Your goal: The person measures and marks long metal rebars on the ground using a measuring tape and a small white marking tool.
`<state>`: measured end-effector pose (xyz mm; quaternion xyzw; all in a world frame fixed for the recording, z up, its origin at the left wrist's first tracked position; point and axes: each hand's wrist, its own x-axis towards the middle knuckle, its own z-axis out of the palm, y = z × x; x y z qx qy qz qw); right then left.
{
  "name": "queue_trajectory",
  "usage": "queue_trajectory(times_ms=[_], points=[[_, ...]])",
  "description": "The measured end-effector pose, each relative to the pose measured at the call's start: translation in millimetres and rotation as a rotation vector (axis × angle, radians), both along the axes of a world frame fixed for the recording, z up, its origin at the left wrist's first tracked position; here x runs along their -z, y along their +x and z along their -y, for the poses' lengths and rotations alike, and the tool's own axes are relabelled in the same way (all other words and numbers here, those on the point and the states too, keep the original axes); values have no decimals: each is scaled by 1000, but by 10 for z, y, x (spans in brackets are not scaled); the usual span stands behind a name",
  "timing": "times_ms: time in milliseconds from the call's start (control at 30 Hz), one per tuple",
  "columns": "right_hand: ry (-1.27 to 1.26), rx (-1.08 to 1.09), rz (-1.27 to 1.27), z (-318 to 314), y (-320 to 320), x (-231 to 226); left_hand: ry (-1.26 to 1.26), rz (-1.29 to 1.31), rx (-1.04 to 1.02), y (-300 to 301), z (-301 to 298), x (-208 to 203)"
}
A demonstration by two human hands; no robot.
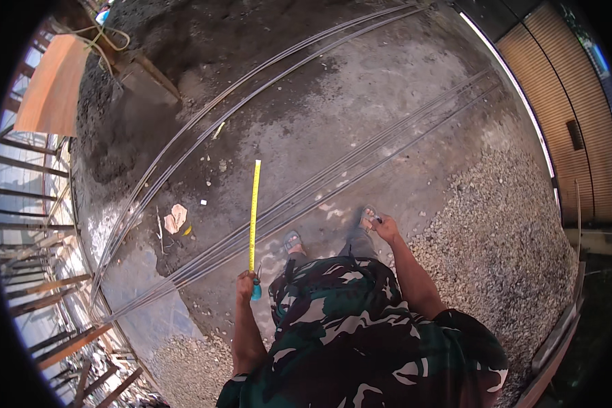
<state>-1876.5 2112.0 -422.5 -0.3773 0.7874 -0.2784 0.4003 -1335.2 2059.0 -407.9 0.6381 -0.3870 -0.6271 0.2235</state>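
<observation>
My left hand point(245, 283) is closed around a tape measure with a teal case point(256, 292). Its yellow blade point(253, 217) is pulled out, pointing straight ahead over the ground and across a bundle of long thin metal rods point(299, 190). A small dark pointed part sticks up beside the case. My right hand point(387, 230) is held in front of my right foot, its fingers closed together. Something small and dark shows at those fingertips, too small to name.
A second bundle of rods point(265, 73) curves across the ground farther off. Gravel point(500, 231) is heaped at right, dark sand point(126, 136) at far left. Wooden beams point(51, 285) line the left edge; a corrugated shutter point(557, 102) stands right. Torn pinkish scraps point(175, 219) lie left.
</observation>
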Motion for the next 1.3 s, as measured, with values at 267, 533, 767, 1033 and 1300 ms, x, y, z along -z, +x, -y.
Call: queue_trajectory(times_ms=[267, 533, 767, 1033, 1300], points=[[354, 329, 95, -1479, -1289, 314, -38, 442, 732, -1312, 201, 224], [349, 805, 190, -2852, -2811, 498, -179, 357, 555, -4051, 1027, -470], [118, 1047, 193, -2680, -3567, 269, -193, 208, 720, -5402, 1404, -719], [195, 942, 400, -2313, -2934, -27, -305, 645, 1244, -5661, 1755, 34], [326, 1170, 460, -3305, -2806, 1182, -644, 494, 1559, -6817, 1795, 391]])
